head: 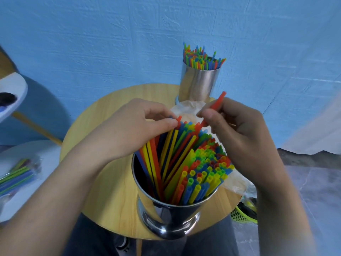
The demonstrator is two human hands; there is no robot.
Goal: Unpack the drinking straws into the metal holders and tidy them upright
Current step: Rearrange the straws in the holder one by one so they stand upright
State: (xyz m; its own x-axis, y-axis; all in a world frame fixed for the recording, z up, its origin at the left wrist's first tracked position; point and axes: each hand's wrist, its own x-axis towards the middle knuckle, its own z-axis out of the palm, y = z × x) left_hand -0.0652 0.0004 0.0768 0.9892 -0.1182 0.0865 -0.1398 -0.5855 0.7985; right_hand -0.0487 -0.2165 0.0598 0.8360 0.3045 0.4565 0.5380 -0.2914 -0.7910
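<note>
Both hands at near holder [166,217]: right hand [238,130] pinches red straw [216,103].

A round wooden tabletop [110,200] carries one metal holder [166,215] beneath the fingers [166,124], a second metal holder [199,82] beyond them, and crumpled clear wrapping [186,108] just behind them.

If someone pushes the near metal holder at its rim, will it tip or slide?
It would probably tip before sliding: the near metal holder is tall above its foot. Many straws lean to one side, perhaps shifting weight. It stands near the table edge, so a fall seems possible.
</note>
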